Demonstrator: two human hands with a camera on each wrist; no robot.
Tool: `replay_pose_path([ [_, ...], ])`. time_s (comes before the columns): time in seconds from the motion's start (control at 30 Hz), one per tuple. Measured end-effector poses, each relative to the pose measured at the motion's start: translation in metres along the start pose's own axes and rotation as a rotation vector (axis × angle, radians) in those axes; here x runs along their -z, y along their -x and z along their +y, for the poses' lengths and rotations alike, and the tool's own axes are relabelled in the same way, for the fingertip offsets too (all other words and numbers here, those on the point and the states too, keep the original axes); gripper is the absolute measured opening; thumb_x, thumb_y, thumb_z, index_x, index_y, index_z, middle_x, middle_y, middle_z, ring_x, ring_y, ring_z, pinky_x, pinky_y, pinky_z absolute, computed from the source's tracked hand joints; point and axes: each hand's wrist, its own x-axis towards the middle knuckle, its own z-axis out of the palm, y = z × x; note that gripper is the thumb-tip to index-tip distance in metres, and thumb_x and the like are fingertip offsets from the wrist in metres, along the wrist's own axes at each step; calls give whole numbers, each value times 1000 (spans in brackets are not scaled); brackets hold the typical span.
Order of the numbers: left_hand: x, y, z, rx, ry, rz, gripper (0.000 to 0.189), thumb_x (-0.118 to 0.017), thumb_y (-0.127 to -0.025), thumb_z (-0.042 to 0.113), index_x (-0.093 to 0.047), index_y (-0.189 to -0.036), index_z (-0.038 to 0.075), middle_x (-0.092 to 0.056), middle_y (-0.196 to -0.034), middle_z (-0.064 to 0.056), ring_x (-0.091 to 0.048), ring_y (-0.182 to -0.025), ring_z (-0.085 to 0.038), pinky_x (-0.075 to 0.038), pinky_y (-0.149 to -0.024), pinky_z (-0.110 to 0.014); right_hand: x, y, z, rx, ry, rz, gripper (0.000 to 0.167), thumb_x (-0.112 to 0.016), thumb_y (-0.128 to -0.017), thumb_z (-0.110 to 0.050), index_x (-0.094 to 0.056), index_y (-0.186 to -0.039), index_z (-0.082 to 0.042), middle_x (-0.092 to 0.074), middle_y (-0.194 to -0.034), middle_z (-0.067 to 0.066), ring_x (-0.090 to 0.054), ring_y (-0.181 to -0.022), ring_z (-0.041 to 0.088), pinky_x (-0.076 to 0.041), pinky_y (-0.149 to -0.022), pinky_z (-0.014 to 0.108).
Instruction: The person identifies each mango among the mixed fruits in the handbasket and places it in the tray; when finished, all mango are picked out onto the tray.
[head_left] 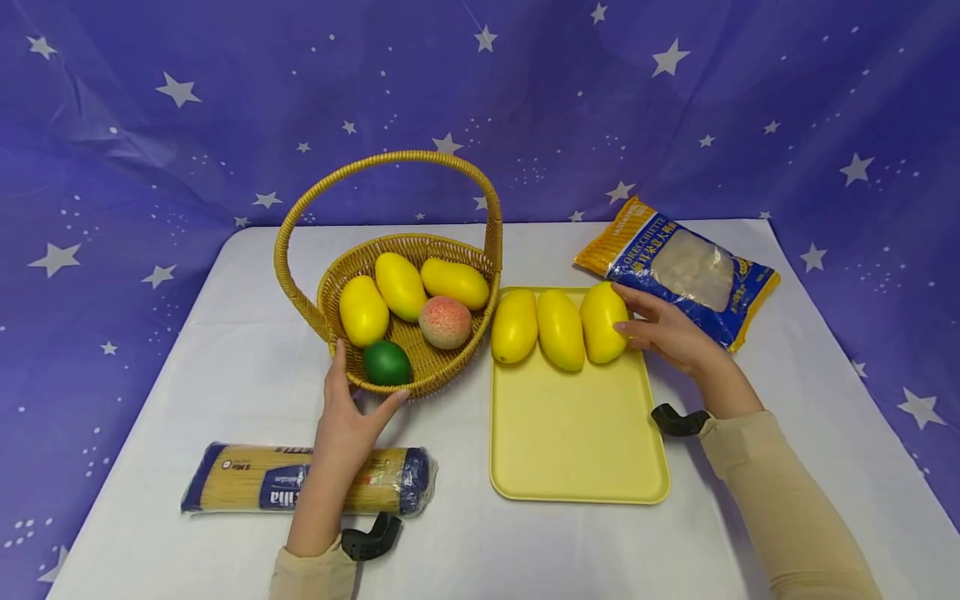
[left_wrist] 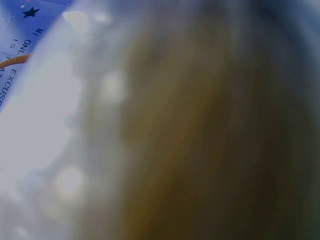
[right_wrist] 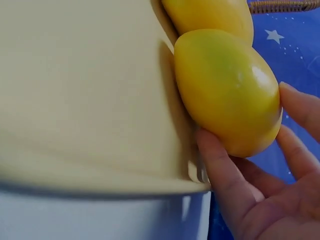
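Note:
Three yellow mangoes lie side by side along the far end of a pale yellow tray (head_left: 577, 433). My right hand (head_left: 671, 333) holds the rightmost mango (head_left: 603, 323) between thumb and fingertips; the right wrist view shows the fingers around one end of this mango (right_wrist: 227, 92). At the near left rim of the wicker basket (head_left: 442, 379), my left hand (head_left: 352, 417) rests with thumb and fingers spread wide. Inside the basket are three more mangoes (head_left: 400, 287), a pinkish peach (head_left: 446, 322) and a dark green fruit (head_left: 387, 363). The left wrist view is mostly blurred.
A spaghetti pack (head_left: 240, 479) lies under my left forearm. Behind the tray's right corner is a blue and orange orecchiette bag (head_left: 690, 267), close to my right hand. The basket's tall handle (head_left: 390, 157) arches upward. A purple starry cloth (head_left: 525, 108) hangs behind the white table.

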Motion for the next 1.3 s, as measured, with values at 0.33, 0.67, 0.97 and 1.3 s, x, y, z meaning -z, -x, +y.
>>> replay_pose_path([
  [0.33, 3, 4, -2, 10, 4, 16, 112, -72, -80, 56, 9, -154, 32, -3, -160, -11, -20, -141, -38, -24, -109, -58, -5, -4, -4, -11, 20, 5, 73, -64, -95, -18, -23, -155, -21, -20, -155, 18, -38, -128, 29, -52, -88, 30],
  [0.67, 5, 6, -5, 14, 6, 22, 111, -71, -80, 57, 10, -154, 33, -3, -160, -11, -21, -141, -37, -24, -109, -57, -12, -2, -11, -32, 128, 87, 70, -64, -95, -23, -27, -154, -18, -28, -152, 18, -37, -131, 34, -50, -92, 36],
  [0.97, 7, 5, -5, 5, -8, 26, 110, -70, -81, 58, 9, -154, 33, -3, -160, -11, -18, -142, -36, -23, -110, -58, -14, -2, -11, -18, 114, 97, 68, -62, -96, -25, -28, -154, -17, -32, -149, 19, -49, -117, 21, -50, -92, 35],
  [1.3, 2, 0, 0, -26, -8, 3, 110, -68, -79, 62, 9, -153, 35, -3, -160, -9, -14, -144, -33, -23, -111, -56, 0, 16, -14, -27, 163, 161, 73, -58, -97, -34, -19, -156, -16, -33, -150, 21, -53, -111, 9, -45, -99, 37],
])
